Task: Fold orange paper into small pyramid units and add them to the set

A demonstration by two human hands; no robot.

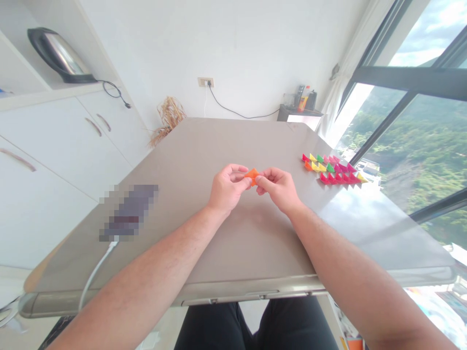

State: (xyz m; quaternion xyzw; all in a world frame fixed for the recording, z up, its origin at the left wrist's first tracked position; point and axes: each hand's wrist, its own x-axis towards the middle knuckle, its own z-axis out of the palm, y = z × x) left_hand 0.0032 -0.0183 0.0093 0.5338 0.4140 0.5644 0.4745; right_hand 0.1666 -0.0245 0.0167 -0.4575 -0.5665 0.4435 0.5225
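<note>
A small piece of folded orange paper (252,173) is held up over the middle of the table between both hands. My left hand (228,187) pinches its left side between thumb and fingers. On the other side, my right hand (275,184) grips it with thumb and index finger, its remaining fingers curled below. The lower part of the paper is partly covered by my thumbs. To the right, several small folded paper boats (335,179) in red, pink, yellow, green and orange stand in rows on the table.
The grey table (241,141) stretches out ahead to a white wall with a socket (206,82). A pixelated dark object (131,211) with a white cable (95,272) lies at left. A kettle (60,56) stands on the left shelf. Windows (408,116) line the right side.
</note>
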